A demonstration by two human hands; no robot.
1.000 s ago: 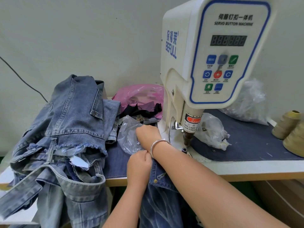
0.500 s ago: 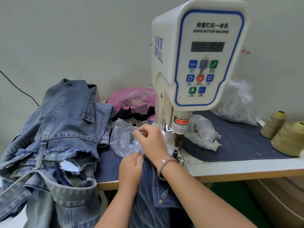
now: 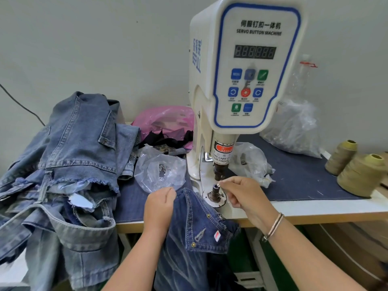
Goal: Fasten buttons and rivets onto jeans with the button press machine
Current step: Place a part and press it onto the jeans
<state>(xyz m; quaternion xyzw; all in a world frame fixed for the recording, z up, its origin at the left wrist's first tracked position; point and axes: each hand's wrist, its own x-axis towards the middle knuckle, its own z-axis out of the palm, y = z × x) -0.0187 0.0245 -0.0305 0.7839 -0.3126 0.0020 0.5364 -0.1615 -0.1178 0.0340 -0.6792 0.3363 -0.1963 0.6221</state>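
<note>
A white servo button press machine (image 3: 243, 66) stands on the table, its punch (image 3: 219, 173) above the lower die (image 3: 215, 191). Dark blue jeans (image 3: 199, 227) hang over the table's front edge, their waistband lying just left of the die. My left hand (image 3: 159, 206) grips the waistband fabric. My right hand (image 3: 241, 192) pinches a small pale rivet (image 3: 219, 184) between thumb and forefinger, right beside the top of the die. A clear bag of metal fasteners (image 3: 161, 173) lies open left of the machine base.
A pile of light blue jeans (image 3: 69, 164) fills the table's left side. A pink bag (image 3: 165, 120) sits behind it. Clear plastic bags (image 3: 294, 129) lie right of the machine, and two olive thread cones (image 3: 357, 173) stand at the right edge.
My right hand has left the clear bag and moved right to the die, now pinching a small rivet. My left hand stays on the waistband.
</note>
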